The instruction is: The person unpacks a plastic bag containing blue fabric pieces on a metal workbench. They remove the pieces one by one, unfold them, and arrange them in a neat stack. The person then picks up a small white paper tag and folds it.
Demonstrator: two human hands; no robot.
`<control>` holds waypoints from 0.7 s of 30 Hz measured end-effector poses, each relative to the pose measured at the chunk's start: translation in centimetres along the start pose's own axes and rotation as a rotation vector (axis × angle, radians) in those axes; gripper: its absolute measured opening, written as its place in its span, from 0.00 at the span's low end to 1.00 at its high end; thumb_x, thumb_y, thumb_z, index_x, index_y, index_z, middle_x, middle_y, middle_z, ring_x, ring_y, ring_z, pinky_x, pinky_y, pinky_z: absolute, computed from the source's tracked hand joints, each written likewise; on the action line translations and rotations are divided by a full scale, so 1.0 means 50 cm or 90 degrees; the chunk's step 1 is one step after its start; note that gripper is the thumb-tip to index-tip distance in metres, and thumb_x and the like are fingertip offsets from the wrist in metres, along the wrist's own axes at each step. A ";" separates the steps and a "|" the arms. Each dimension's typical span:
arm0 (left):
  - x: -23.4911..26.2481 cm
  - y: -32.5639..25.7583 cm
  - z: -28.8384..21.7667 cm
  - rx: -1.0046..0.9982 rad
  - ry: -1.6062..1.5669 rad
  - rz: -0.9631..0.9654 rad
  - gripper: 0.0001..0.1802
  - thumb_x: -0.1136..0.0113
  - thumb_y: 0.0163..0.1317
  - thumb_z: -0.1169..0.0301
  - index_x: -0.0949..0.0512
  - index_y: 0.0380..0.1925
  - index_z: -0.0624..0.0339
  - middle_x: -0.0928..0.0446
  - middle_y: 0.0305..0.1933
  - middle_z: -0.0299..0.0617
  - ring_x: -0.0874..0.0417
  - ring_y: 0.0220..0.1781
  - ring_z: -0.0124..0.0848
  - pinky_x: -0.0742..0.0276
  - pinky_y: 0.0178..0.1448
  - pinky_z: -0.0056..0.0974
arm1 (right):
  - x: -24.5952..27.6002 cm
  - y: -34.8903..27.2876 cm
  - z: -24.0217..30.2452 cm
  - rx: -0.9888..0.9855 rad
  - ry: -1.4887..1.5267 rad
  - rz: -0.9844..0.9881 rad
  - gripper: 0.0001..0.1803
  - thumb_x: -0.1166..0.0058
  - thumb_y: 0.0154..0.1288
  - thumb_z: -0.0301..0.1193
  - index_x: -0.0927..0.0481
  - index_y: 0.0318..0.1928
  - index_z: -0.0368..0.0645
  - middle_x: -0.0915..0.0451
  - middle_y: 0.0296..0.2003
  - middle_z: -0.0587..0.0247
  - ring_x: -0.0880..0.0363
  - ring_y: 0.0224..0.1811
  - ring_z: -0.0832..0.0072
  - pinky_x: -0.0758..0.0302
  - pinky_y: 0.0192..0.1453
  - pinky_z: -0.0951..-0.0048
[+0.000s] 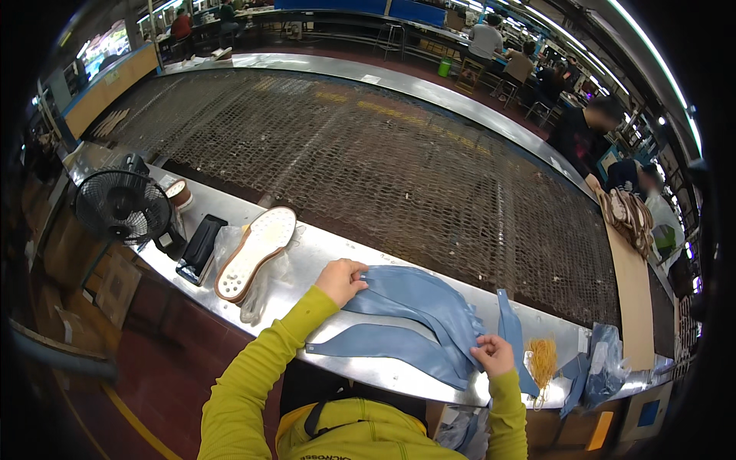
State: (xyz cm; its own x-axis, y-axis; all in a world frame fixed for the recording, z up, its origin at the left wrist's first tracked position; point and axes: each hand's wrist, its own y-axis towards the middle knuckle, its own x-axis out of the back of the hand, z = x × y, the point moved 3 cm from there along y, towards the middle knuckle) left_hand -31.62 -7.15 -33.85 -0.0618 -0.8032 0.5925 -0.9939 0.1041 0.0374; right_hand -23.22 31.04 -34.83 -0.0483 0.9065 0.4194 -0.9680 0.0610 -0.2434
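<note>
Several blue leather-like cut pieces (414, 295) lie fanned over one another on the metal ledge in front of me. My left hand (343, 282) is closed on the far left end of the fanned pieces, thumb and fingers together. At their right edge, my right hand (494, 354) pinches the layered ends. One curved blue strip (376, 340) lies nearer to me, apart from my fingers. Just right of my right hand is another narrow blue piece (512, 330). How many layers each hand grips is hidden.
A white shoe sole (259, 249) rests on plastic at the left, beside a black case (202, 249) and a black fan (123, 205). Yellow ties (541, 362) and a plastic bag (606, 364) sit at the right. Beyond runs a wide mesh conveyor (368, 169); people work farther off.
</note>
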 end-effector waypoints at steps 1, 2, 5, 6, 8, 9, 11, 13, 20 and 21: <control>-0.003 0.005 0.000 -0.019 0.033 0.006 0.18 0.31 0.51 0.72 0.18 0.43 0.62 0.22 0.28 0.42 0.22 0.29 0.31 0.25 0.37 0.34 | -0.002 -0.001 0.001 0.009 -0.011 0.006 0.14 0.33 0.53 0.26 0.21 0.39 0.35 0.23 0.23 0.72 0.30 0.23 0.87 0.32 0.30 0.83; -0.005 0.008 0.002 -0.033 0.065 0.013 0.18 0.31 0.51 0.72 0.18 0.44 0.62 0.22 0.28 0.42 0.23 0.29 0.32 0.25 0.38 0.36 | -0.004 -0.001 0.001 0.009 -0.026 0.003 0.15 0.32 0.52 0.26 0.21 0.39 0.35 0.23 0.24 0.72 0.30 0.24 0.87 0.31 0.30 0.83; -0.006 0.003 0.003 -0.058 0.096 0.003 0.17 0.31 0.51 0.70 0.18 0.42 0.62 0.24 0.27 0.43 0.23 0.30 0.36 0.26 0.40 0.39 | -0.013 -0.005 0.003 0.039 -0.094 -0.007 0.20 0.29 0.49 0.28 0.22 0.41 0.35 0.24 0.26 0.69 0.29 0.25 0.83 0.30 0.31 0.80; -0.006 -0.001 0.003 -0.066 0.097 -0.009 0.17 0.31 0.51 0.70 0.17 0.42 0.62 0.25 0.27 0.43 0.23 0.31 0.37 0.26 0.41 0.39 | -0.017 -0.006 0.005 0.065 -0.142 -0.021 0.22 0.28 0.47 0.29 0.22 0.42 0.36 0.24 0.27 0.68 0.29 0.26 0.81 0.29 0.31 0.78; -0.006 -0.007 0.003 -0.073 0.091 -0.022 0.14 0.31 0.51 0.70 0.17 0.39 0.62 0.25 0.27 0.43 0.24 0.31 0.37 0.26 0.41 0.39 | -0.026 -0.009 0.013 0.145 -0.241 -0.062 0.24 0.26 0.44 0.30 0.23 0.42 0.37 0.23 0.29 0.65 0.27 0.27 0.75 0.28 0.33 0.75; -0.005 -0.009 0.003 -0.071 0.091 -0.028 0.13 0.31 0.51 0.71 0.17 0.37 0.62 0.25 0.27 0.43 0.24 0.31 0.37 0.26 0.41 0.38 | -0.031 -0.013 0.018 0.198 -0.291 -0.090 0.24 0.26 0.43 0.30 0.23 0.41 0.37 0.23 0.30 0.63 0.27 0.27 0.72 0.27 0.34 0.73; -0.002 -0.011 0.001 -0.076 0.065 -0.038 0.13 0.31 0.50 0.72 0.19 0.37 0.62 0.25 0.27 0.42 0.24 0.31 0.36 0.25 0.41 0.38 | -0.038 -0.017 0.026 0.251 -0.345 -0.131 0.25 0.26 0.41 0.30 0.23 0.41 0.38 0.23 0.30 0.60 0.26 0.28 0.68 0.26 0.35 0.71; 0.002 -0.013 -0.004 -0.105 0.061 -0.062 0.14 0.31 0.49 0.73 0.20 0.37 0.62 0.25 0.27 0.42 0.24 0.31 0.36 0.25 0.41 0.37 | -0.045 -0.018 0.029 0.249 -0.347 -0.157 0.25 0.26 0.40 0.30 0.24 0.40 0.38 0.23 0.29 0.59 0.26 0.28 0.65 0.26 0.36 0.69; 0.004 -0.016 -0.005 -0.079 -0.057 -0.034 0.16 0.34 0.54 0.75 0.21 0.44 0.62 0.22 0.31 0.40 0.22 0.32 0.28 0.24 0.40 0.33 | -0.055 -0.021 0.018 0.151 -0.269 -0.165 0.23 0.29 0.44 0.29 0.23 0.42 0.38 0.23 0.28 0.58 0.24 0.29 0.65 0.26 0.35 0.69; 0.004 -0.016 -0.004 -0.056 -0.106 -0.024 0.17 0.34 0.55 0.75 0.21 0.46 0.62 0.22 0.31 0.40 0.21 0.32 0.26 0.24 0.40 0.32 | -0.056 -0.021 0.016 0.151 -0.272 -0.170 0.23 0.29 0.45 0.29 0.22 0.43 0.38 0.23 0.28 0.57 0.24 0.29 0.65 0.26 0.35 0.69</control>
State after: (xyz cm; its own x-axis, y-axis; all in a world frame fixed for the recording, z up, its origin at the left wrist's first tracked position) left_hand -30.82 -7.31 -33.61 -0.0463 -0.8928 0.4481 -0.9842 0.1174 0.1322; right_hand -22.25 28.10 -35.02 0.1586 0.6193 0.7690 -0.9868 0.1250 0.1028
